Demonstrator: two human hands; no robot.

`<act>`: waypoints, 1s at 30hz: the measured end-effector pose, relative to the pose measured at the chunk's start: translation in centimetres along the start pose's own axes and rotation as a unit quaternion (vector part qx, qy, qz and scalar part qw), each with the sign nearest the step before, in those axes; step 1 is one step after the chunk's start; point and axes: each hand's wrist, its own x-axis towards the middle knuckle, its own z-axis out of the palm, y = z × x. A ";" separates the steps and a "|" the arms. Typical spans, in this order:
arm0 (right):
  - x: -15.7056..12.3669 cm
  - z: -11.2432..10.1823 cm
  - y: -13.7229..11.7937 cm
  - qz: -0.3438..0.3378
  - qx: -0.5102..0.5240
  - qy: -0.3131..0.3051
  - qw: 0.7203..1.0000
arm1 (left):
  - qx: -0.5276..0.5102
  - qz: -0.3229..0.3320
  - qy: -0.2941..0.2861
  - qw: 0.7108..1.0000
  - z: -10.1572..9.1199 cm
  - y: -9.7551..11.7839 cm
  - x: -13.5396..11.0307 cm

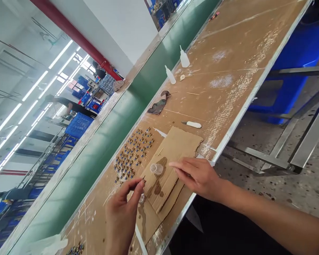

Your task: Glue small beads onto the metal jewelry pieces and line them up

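Lower centre of frame: your left hand (122, 209) pinches a thin dark sliver (144, 177) between thumb and forefinger, just lower left of 1 clear cap (156, 169), while your right hand (199, 175) lies open and flat on the cardboard sheet (180, 141), seemingly steadying it.

Brown workbench (228, 53) beside green conveyor belt (108, 141), speckled floor (295, 184), blue crates (78, 125), strip lights (34, 86).

Nothing readable is showing on the squeeze bottles (184, 58), the cardboard sheet (175, 145) or the blue crates (79, 124), which are perhaps lying too far off.
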 end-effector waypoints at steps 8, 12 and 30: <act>0.3 -0.1 0.1 0.008 0.001 0.008 1.000 | 0.059 0.056 -0.008 0.997 1.9 1.3 2.4; 0.3 -0.1 0.2 0.009 0.001 0.021 1.000 | 0.077 0.051 -0.015 0.996 2.0 1.5 2.7; 0.4 -0.2 0.2 0.011 0.007 0.035 0.999 | 0.119 0.075 -0.014 0.990 2.6 2.5 3.2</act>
